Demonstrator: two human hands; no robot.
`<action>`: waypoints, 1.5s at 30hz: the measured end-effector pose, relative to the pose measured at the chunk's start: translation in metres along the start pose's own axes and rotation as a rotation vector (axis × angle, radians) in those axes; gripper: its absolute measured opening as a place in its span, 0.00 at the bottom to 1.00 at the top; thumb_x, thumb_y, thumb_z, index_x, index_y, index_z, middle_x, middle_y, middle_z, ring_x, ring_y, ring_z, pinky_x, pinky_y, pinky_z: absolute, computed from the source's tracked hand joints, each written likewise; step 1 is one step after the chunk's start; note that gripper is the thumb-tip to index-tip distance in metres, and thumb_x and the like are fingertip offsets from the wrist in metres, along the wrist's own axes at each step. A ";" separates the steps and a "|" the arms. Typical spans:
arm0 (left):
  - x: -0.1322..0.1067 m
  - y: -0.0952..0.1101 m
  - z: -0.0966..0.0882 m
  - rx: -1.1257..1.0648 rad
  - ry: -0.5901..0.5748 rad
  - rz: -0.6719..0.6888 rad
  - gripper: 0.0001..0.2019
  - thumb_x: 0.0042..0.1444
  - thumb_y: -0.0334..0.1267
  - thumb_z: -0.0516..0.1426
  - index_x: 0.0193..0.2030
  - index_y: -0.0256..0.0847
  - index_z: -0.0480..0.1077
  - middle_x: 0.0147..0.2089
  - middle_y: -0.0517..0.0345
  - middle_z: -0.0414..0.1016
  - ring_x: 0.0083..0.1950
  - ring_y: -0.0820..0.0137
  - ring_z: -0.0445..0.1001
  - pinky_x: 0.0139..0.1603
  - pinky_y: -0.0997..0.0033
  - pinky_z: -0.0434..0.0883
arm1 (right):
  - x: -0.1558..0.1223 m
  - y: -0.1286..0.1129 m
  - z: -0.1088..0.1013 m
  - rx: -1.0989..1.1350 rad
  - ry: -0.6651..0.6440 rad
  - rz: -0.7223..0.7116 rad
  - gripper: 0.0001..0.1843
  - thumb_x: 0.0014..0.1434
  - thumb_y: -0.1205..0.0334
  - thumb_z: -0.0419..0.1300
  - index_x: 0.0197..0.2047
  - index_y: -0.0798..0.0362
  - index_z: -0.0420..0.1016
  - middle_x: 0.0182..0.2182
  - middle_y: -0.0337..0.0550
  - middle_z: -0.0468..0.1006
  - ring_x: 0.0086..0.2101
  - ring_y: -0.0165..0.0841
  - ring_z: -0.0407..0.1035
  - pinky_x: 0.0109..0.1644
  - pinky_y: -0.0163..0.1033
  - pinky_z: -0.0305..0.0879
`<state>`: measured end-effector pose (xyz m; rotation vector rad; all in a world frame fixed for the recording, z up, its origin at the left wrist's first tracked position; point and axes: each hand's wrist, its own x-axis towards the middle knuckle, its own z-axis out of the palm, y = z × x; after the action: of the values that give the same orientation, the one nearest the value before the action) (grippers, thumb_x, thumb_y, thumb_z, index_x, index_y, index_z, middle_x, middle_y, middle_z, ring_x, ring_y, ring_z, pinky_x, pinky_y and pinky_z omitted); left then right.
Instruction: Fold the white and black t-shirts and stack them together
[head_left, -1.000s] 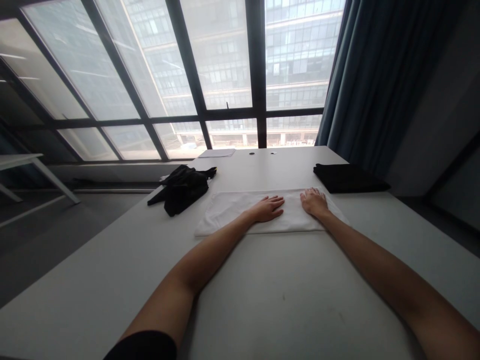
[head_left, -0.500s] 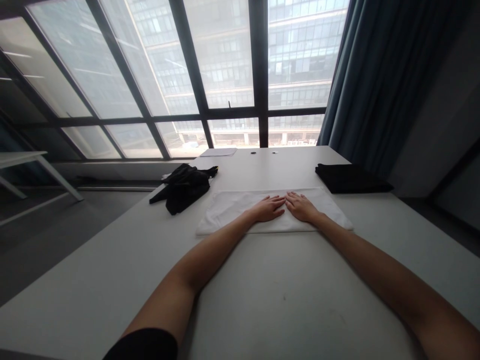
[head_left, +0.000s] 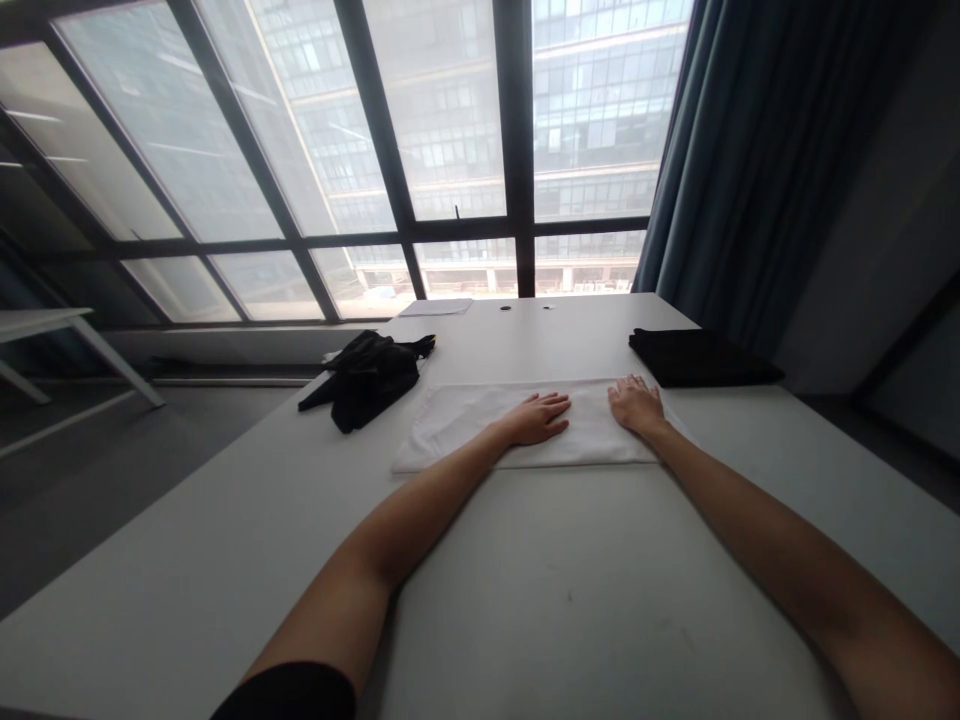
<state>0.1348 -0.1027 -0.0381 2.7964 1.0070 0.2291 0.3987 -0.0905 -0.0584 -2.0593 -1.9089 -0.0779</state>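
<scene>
A folded white cloth (head_left: pixel 465 425) lies flat across the middle of a long white table (head_left: pixel 570 590). My left hand (head_left: pixel 538 417) rests palm down on the cloth near its centre, fingers stretched out and together. My right hand (head_left: pixel 636 405) lies flat on the cloth's right part, fingers spread toward the far edge. Neither hand holds anything. Both forearms reach over the bare tabletop from the near side.
A crumpled black garment (head_left: pixel 365 376) sits at the table's left edge beyond the cloth. A neatly folded black cloth (head_left: pixel 697 357) lies at the right. A sheet of paper (head_left: pixel 435 307) is at the far end by the window. A dark curtain (head_left: pixel 757 170) hangs at right.
My right hand slid left across the white cloth until it met my left hand, then slid back to the right part. My left hand stayed in place.
</scene>
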 end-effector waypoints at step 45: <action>0.000 0.002 -0.001 0.004 -0.001 -0.002 0.28 0.71 0.52 0.46 0.74 0.46 0.54 0.76 0.51 0.52 0.77 0.61 0.49 0.74 0.50 0.47 | -0.008 -0.028 0.002 0.071 -0.129 -0.332 0.29 0.72 0.52 0.44 0.70 0.57 0.62 0.71 0.55 0.58 0.70 0.44 0.50 0.71 0.58 0.46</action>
<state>0.1359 -0.1039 -0.0370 2.7982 1.0116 0.2254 0.3700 -0.0968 -0.0564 -1.7224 -2.2815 0.0447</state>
